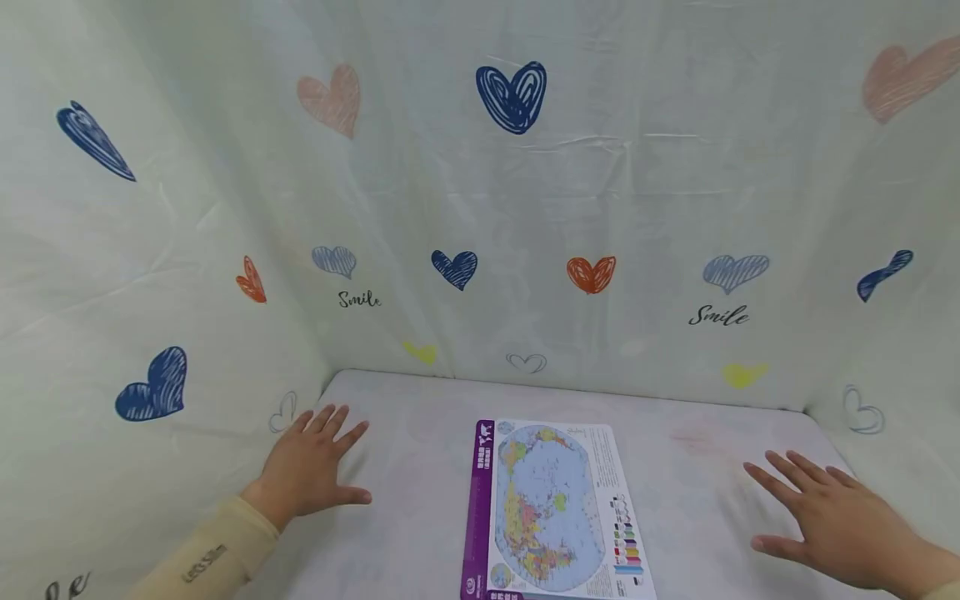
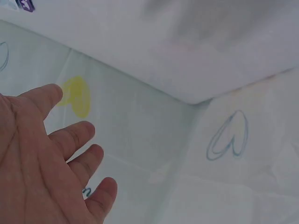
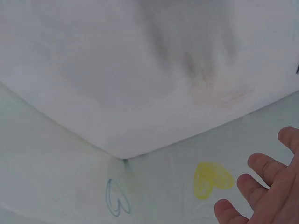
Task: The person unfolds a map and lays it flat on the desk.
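Note:
A flat world map sheet [image 1: 551,508] with a purple edge strip lies on the white table, running off the bottom of the head view. To its left my left hand [image 1: 311,467] is held over the table's left side, fingers spread and holding nothing. My right hand [image 1: 840,521] is to the right of the map, also with spread fingers and nothing in it. Each wrist view shows the palm side of its hand, the left palm [image 2: 37,158] and the right fingers [image 3: 261,182]. A corner of the purple strip [image 2: 25,4] shows at the top of the left wrist view.
A white curtain [image 1: 555,200] printed with hearts and the word "Smile" hangs behind the table [image 1: 420,433] and along both its sides. A faint reddish smudge [image 1: 697,440] marks the tabletop at the back right. Hand shadows fall on the table.

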Action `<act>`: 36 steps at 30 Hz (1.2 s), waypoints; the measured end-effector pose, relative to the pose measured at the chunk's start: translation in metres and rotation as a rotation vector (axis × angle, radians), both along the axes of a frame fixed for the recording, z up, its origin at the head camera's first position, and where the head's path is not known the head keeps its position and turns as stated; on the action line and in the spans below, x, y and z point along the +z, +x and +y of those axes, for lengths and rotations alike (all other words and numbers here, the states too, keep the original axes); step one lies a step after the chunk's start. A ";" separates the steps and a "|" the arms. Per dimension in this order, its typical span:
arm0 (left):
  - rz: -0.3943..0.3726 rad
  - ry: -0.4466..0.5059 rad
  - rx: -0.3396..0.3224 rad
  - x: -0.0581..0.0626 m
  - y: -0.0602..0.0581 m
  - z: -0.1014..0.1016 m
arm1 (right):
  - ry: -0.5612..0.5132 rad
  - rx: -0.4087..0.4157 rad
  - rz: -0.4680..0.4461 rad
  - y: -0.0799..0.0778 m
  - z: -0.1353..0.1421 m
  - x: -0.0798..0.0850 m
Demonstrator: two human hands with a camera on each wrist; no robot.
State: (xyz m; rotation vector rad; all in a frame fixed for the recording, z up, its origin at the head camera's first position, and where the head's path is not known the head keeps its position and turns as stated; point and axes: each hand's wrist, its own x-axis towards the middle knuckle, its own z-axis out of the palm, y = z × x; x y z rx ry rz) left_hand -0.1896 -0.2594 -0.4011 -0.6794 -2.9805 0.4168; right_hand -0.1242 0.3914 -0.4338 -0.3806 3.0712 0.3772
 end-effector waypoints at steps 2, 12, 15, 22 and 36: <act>-0.006 0.027 -0.010 -0.003 -0.001 0.006 | -0.025 0.005 -0.008 0.000 -0.005 0.002; -0.054 0.130 -0.047 -0.036 0.001 0.063 | -0.174 0.064 -0.063 -0.005 -0.054 -0.002; -0.062 0.170 -0.049 -0.046 0.001 0.082 | -0.204 0.076 -0.060 -0.009 -0.070 -0.005; -0.152 0.275 -0.042 -0.066 0.003 0.109 | -0.274 0.124 -0.081 -0.018 -0.102 -0.013; -0.271 0.380 -0.067 -0.088 0.003 0.130 | -0.405 0.021 -0.199 -0.029 -0.139 -0.050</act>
